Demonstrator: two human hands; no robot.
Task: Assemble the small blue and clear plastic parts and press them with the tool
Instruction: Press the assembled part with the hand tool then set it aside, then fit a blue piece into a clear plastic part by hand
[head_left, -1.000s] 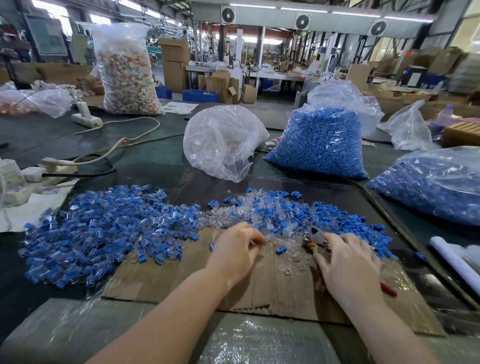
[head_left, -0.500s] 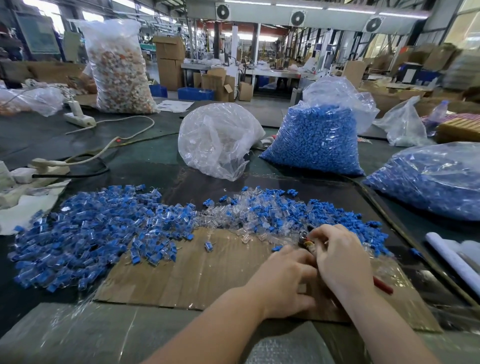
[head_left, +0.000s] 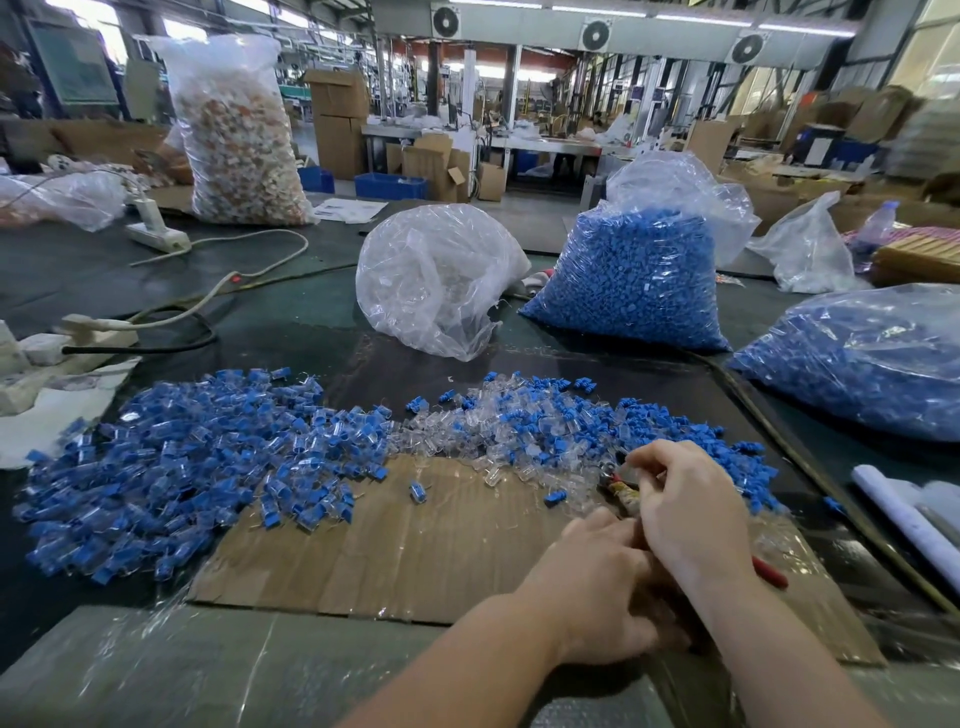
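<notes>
both hands are meeting low on the cardboard sheet (head_left: 395, 561): left hand (head_left: 597, 587) is curling knuckles-up, its hold hidden, touching the right hand (head_left: 685, 514), which is gripping the red-handled tool (head_left: 621, 491). beyond, loose blue and clear parts (head_left: 524, 421) are lying scattered.

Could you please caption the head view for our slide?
Both hands, left hand and right hand, work red-handled pliers beside loose blue-and-clear plastic parts.

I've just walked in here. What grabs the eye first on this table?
Probably the wide heap of small blue and clear plastic parts spread over the left and middle. Behind it, right of centre, stands a bulging clear bag of blue pellets. Nearest, the left hand and right hand work together over brown cardboard.
</notes>
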